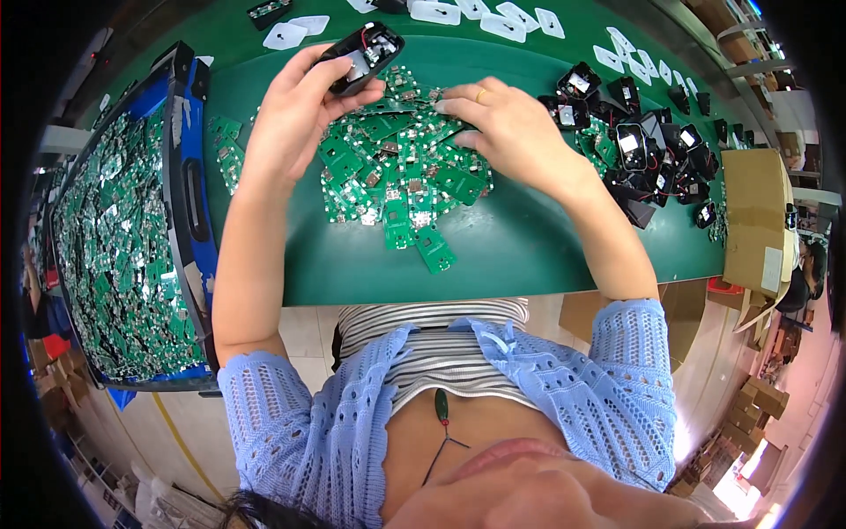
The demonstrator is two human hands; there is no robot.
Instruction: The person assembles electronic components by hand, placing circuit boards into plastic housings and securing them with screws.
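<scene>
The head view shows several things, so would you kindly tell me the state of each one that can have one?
Black casing: open, inner parts showing.
Left hand: closed around that casing.
Right hand: at the board pile; its grip is unclear.
Board pile: loose, heaped on the table.
Crate: open-topped, full of green boards.
Casings at right: jumbled, several open.
White plates: loose, spread beyond the pile.

Pale floor tiles (307,339) stretch beneath a flat green-topped workbench (520,260); a straight yellow line (188,445) crosses the floor left of the workbench, while brown cardboard boxes (765,397) stand stacked and white light (738,495) glares to its right.
</scene>
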